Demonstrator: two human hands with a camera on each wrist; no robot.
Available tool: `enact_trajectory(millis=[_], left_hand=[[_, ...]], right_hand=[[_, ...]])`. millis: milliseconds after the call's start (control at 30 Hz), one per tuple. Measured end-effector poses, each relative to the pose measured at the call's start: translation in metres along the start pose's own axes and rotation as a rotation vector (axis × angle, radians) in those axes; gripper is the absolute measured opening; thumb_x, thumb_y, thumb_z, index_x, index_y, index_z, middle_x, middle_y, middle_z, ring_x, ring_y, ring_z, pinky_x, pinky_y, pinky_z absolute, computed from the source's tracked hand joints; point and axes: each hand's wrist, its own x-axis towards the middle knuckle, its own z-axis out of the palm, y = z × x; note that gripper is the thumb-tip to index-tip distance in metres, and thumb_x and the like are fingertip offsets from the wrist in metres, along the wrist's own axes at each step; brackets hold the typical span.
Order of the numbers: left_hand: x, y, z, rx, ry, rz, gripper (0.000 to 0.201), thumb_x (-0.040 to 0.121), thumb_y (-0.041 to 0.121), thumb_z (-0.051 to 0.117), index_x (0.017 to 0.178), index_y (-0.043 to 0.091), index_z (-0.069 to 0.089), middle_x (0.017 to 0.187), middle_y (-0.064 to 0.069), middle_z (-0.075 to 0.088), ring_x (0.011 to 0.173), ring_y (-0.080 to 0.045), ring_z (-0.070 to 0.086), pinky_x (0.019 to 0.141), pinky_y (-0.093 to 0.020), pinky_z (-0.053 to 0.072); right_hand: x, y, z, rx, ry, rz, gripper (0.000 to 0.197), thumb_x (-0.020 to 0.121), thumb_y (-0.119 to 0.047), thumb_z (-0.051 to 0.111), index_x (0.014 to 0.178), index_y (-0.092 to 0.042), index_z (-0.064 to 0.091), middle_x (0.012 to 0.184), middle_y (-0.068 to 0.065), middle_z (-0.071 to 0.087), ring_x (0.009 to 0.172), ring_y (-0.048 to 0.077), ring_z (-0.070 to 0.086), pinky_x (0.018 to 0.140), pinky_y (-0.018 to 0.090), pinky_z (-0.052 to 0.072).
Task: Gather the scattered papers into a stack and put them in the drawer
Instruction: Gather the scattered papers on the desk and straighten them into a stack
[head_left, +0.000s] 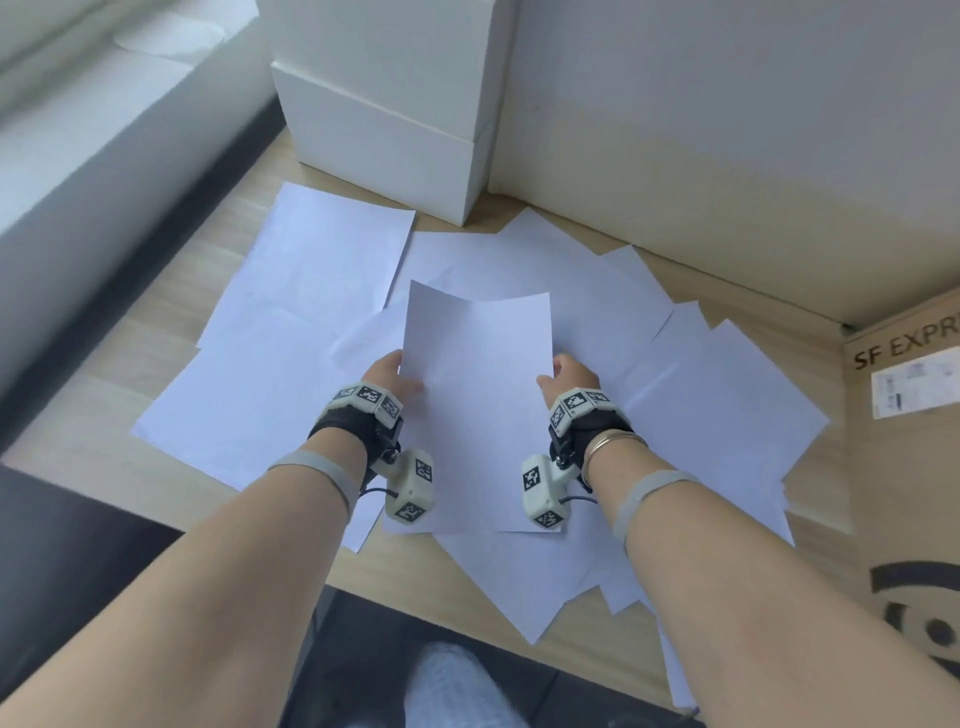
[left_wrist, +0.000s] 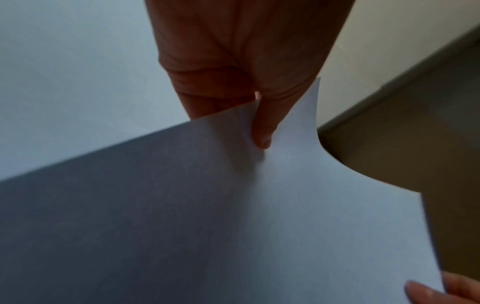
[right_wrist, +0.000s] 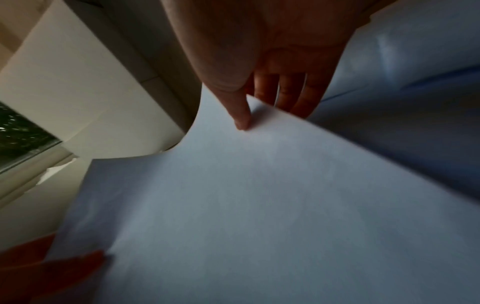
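Note:
A white sheet of paper (head_left: 475, 395) is held up between both hands above the wooden floor (head_left: 156, 332). My left hand (head_left: 392, 376) pinches its left edge, thumb on top, fingers beneath. My right hand (head_left: 563, 376) pinches the right edge the same way. The left wrist view shows the thumb (left_wrist: 262, 131) pressing the sheet (left_wrist: 233, 205); the right wrist view shows the same on that side (right_wrist: 244, 119) of the sheet (right_wrist: 259, 205). Several more white sheets (head_left: 291, 291) lie scattered and overlapping on the floor. A white drawer cabinet (head_left: 384, 130) stands behind them, its drawers closed.
A cardboard box (head_left: 904, 467) marked SF EXPRESS stands at the right. A beige wall panel (head_left: 727, 156) runs behind the papers. A white ledge (head_left: 78, 130) lies at the left. My knee (head_left: 452, 686) shows at the bottom.

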Motion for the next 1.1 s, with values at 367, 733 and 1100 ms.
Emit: enact_trajectory(millis=[367, 733, 1100], left_hand=[[0.023, 0.051, 0.066, 0.112, -0.053, 0.047, 0.048, 0.082, 0.003, 0.059, 0.129, 0.010, 0.052, 0.125, -0.017, 0.060, 0.114, -0.032, 0.058, 0.096, -0.036, 0.046], [0.033, 0.067, 0.096, 0.252, -0.086, 0.078, 0.046, 0.083, 0.006, 0.061, 0.127, 0.007, 0.051, 0.126, -0.018, 0.059, 0.114, -0.035, 0.058, 0.098, -0.042, 0.048], [0.040, 0.065, 0.103, 0.351, -0.118, 0.086, 0.050, 0.085, 0.008, 0.059, 0.134, 0.006, 0.046, 0.131, -0.018, 0.055, 0.118, -0.033, 0.056, 0.093, -0.035, 0.045]], right_hand=[[0.020, 0.139, -0.074, -0.094, 0.195, 0.478, 0.048, 0.091, -0.020, 0.049, 0.135, -0.008, 0.036, 0.141, 0.019, 0.037, 0.130, 0.037, 0.036, 0.106, 0.048, 0.031], [0.013, 0.206, -0.089, 0.035, 0.079, 0.681, 0.069, 0.094, -0.031, 0.051, 0.147, -0.028, 0.007, 0.155, 0.023, 0.008, 0.141, 0.041, 0.017, 0.115, 0.050, 0.018], [-0.004, 0.205, -0.102, 0.298, 0.191, 0.736, 0.084, 0.086, -0.016, 0.064, 0.148, -0.016, 0.008, 0.154, 0.017, 0.015, 0.138, 0.036, 0.029, 0.108, 0.047, 0.032]])
